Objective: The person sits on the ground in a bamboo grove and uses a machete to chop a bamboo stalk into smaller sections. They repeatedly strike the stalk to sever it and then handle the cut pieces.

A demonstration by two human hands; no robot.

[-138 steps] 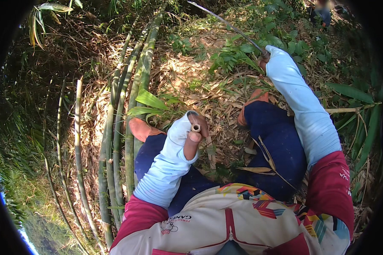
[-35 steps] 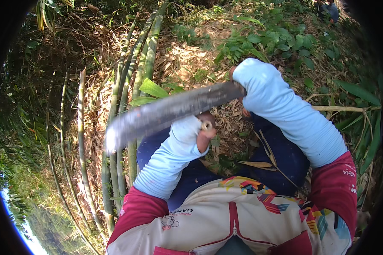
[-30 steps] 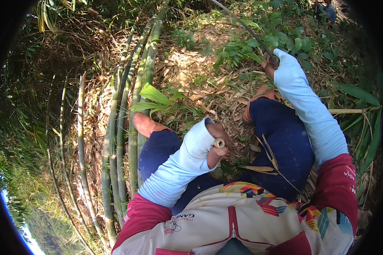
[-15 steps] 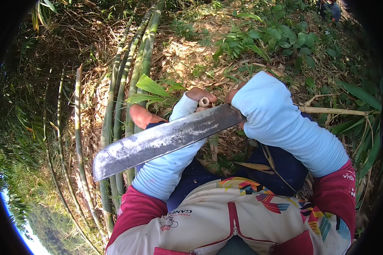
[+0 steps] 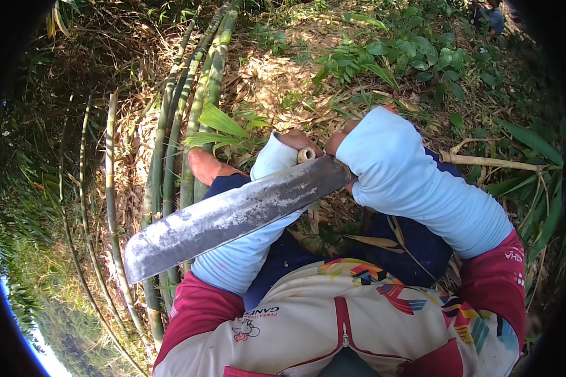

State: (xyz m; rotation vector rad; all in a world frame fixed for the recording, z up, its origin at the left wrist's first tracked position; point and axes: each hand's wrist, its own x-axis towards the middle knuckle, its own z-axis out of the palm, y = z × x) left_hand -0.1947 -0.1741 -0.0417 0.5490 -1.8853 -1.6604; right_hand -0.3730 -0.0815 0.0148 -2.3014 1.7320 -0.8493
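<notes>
A machete with a wide, worn grey blade (image 5: 233,217) slants across my front, its broad tip low at the left. My right hand (image 5: 340,139) is closed at the blade's base; the handle is hidden by the hand and its light blue sleeve. My left hand (image 5: 292,141) grips a short hollow piece of bamboo (image 5: 306,154), whose round open end shows just above the blade near its base. The blade passes over my left forearm and hides part of that hand. The two hands are close together.
Several green bamboo stalks (image 5: 215,69) rise at the left, with thinner cut stems (image 5: 111,169) beyond. A fan-shaped leaf (image 5: 222,121) stands near what looks like my foot (image 5: 209,166). A bare branch (image 5: 493,161) lies at the right. Part of another person (image 5: 489,19) shows far off, top right.
The machete has slid slightly left and down, its tip lower. My right hand has moved a little left, closer to my left hand and the bamboo piece.
</notes>
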